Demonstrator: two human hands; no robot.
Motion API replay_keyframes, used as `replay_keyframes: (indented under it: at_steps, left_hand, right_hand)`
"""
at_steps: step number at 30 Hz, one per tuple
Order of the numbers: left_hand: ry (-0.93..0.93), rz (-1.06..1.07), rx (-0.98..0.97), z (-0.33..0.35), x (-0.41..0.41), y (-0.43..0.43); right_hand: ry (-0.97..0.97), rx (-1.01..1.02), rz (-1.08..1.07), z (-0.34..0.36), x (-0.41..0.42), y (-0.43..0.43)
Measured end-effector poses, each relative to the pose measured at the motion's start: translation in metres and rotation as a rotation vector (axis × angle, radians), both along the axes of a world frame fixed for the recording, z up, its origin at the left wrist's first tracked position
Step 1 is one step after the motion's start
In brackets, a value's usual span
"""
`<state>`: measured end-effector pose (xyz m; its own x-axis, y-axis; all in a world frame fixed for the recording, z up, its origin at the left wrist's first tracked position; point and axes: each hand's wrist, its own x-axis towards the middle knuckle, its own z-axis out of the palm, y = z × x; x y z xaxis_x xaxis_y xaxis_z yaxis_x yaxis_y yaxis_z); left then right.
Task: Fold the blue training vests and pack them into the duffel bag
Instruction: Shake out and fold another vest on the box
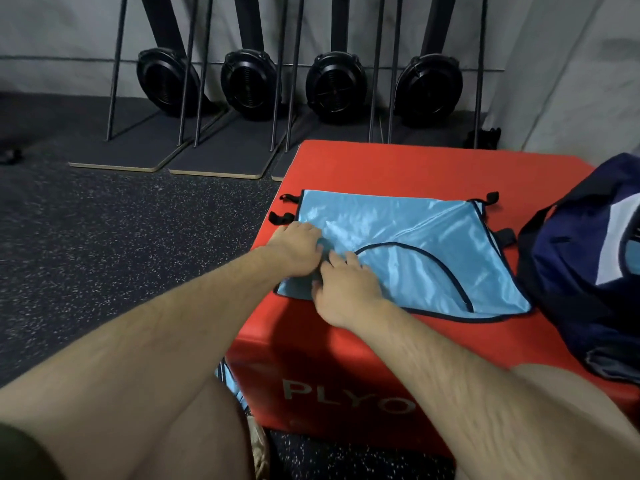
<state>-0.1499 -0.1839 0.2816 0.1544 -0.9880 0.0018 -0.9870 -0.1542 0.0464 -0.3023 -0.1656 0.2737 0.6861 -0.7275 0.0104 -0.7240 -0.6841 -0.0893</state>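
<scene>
A shiny light-blue training vest (408,237) with dark trim and black side straps lies spread on top of the red plyo box (398,164). My left hand (294,247) grips the vest's left edge with curled fingers. Right beside it, my right hand (346,285) rests on the near-left part of the fabric, its fingers bent onto the cloth. The navy duffel bag (585,271) stands open at the box's right end, touching the vest's right corner, with light-blue fabric showing inside.
Several black fan machines (332,84) on stands line the grey wall behind. Dark speckled rubber floor (121,237) lies to the left. More blue fabric (230,386) hangs by the box's near-left corner, next to my knee.
</scene>
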Motion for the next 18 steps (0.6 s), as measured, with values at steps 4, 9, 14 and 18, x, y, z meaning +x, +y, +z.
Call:
replay_keyframes:
  at_steps: [4, 9, 14, 18]
  left_hand:
    - [0.057, 0.005, -0.038, -0.008, 0.014, -0.031]
    - [0.118, 0.080, 0.025, -0.026, 0.026, -0.056]
    - [0.203, 0.121, -0.219, -0.022, 0.032, -0.069]
    - [0.244, 0.126, -0.198, -0.021, 0.038, -0.072]
  right_hand:
    - [-0.079, -0.073, 0.041, -0.008, 0.012, -0.002]
    - [-0.094, -0.054, 0.026, -0.020, 0.018, -0.002]
    - [-0.209, -0.110, 0.171, 0.000, 0.023, 0.002]
    - [-0.162, -0.049, 0.200, -0.003, 0.028, 0.001]
